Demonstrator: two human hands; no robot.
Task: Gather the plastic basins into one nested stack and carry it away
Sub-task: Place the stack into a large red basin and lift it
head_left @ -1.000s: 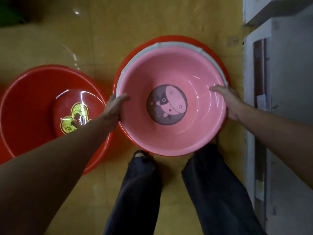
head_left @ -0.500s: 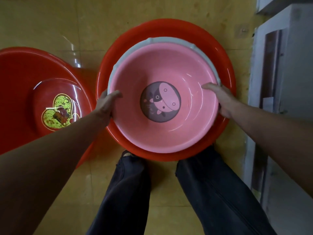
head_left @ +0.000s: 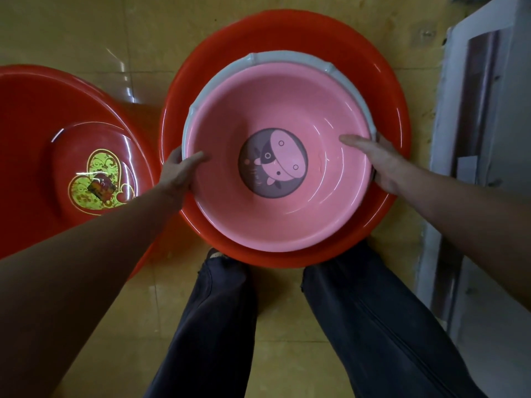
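A pink basin [head_left: 287,225] with a cartoon picture on its bottom is nested in a pale grey-white basin [head_left: 290,57], only the rim of which shows. Both sit inside a larger red basin [head_left: 287,27] on the floor in front of my legs. My left hand [head_left: 179,170] grips the pink basin's left rim, thumb inside. My right hand [head_left: 376,159] grips its right rim, thumb inside as well. A second big red basin [head_left: 34,116] with a gold heart on its bottom lies to the left, partly behind my left forearm.
The floor [head_left: 71,33] is yellow tile. A white cabinet or door frame [head_left: 485,116] runs down the right side, close to the red basin's rim. My two legs in dark trousers [head_left: 218,326] stand just below the stack.
The pink and grey-white basins have come down into the large red basin, whose rim now shows all around. My hands stay on the pink rim. The view has shifted nearer.
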